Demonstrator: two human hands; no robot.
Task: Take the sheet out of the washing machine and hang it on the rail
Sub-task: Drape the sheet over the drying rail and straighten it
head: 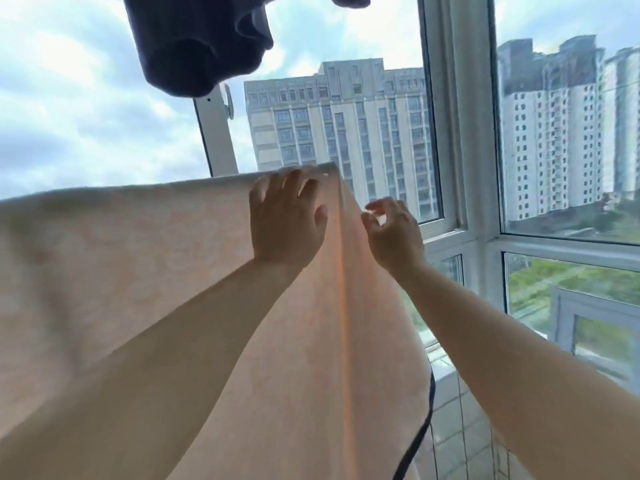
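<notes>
Up close, two bare forearms reach up and forward from the bottom of the view. Beyond them the pale peach sheet (138, 271) hangs draped over a line whose rail is hidden under the fold, spreading from the left edge to its right-hand end, with a dark trimmed hem running down its lower right side. The left hand (285, 221) lies flat against the sheet near the top fold, fingers spread and straight. The right hand (394, 233) is just beside the sheet's right edge, fingers loosely curled; whether it pinches the cloth I cannot tell. Higher up, a dark garment (197, 43) hangs overhead. Farther off stand the white window frame (457, 133), then tall apartment blocks (339, 126) under cloudy sky.
</notes>
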